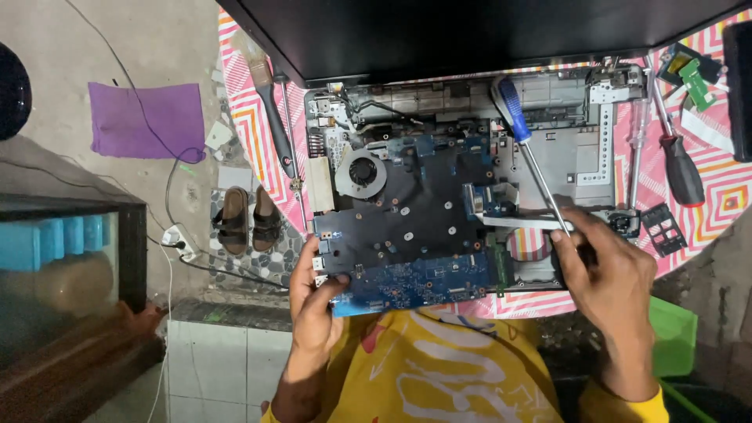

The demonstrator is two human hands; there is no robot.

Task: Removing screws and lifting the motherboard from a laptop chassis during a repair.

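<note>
Laptop base (548,149) lies opened near the table's front edge, cover already off, blue motherboard (407,235) exposed but still seated inside. Left hand (313,305) pinches the board's front-left corner. Right hand (603,274) curls closed around a blue-handled screwdriver (525,149), its handle pointing away.

Patterned tablecloth (724,184) carries opened laptop (439,196), brush (270,102), red-handled screwdriver (677,160).

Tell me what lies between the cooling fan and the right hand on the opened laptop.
In the head view, the dark motherboard with its screw holes spans from the fan toward the right hand, then a small blue board and the screwdriver's shaft.
</note>
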